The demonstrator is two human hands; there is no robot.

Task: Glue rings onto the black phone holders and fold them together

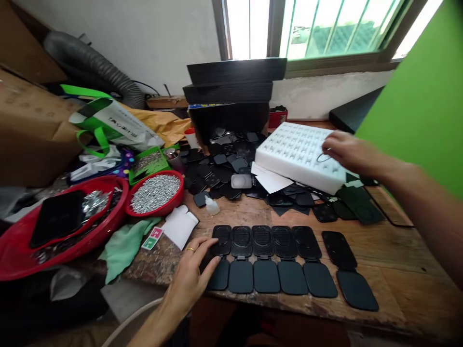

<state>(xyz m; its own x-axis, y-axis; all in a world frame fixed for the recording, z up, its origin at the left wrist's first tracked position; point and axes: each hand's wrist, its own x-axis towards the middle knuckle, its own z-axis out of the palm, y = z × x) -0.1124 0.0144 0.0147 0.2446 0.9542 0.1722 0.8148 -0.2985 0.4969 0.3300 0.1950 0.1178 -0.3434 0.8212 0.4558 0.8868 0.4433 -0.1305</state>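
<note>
My right hand (342, 150) is over the right end of a white foam tray (294, 166) with rows of small slots. Its fingers are pinched on a thin dark ring (323, 157). My left hand (195, 267) rests at the left end of a row of black hinged cases, its thumb and index finger apart against the leftmost case (221, 241). Several such cases lie unfolded along the table's front edge, upper halves showing round outlines and lower halves smooth. One more unfolded case (357, 290) lies apart at the right, its upper half plain.
Loose black parts (213, 171) are heaped behind the row, beside a small white bottle (212, 206). At the left stand a red bowl of silvery pieces (155, 193), a larger red basin (14, 250) and a green cloth (125, 243). A black box (229, 120) stands at the back.
</note>
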